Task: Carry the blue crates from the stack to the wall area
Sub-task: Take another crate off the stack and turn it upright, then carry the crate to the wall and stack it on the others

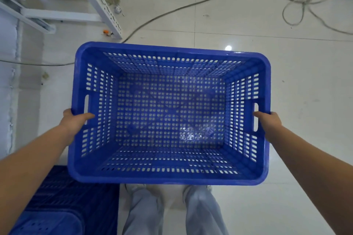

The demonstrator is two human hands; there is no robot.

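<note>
Left hand (75,120) and right hand (268,122) grip the upright crate (170,176) by its short ends, long axis running left-right.

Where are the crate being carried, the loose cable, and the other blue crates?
carried crate (248,54): head view, far rim.
cable (172,10): head view, stretch across the floor tiles.
other blue crates (63,206): head view, dark side wall, lower left.

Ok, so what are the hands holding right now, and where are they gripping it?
Both hands hold the empty blue crate by its short ends: the left hand at the left rim beside the handle slot, the right hand at the right one.
</note>
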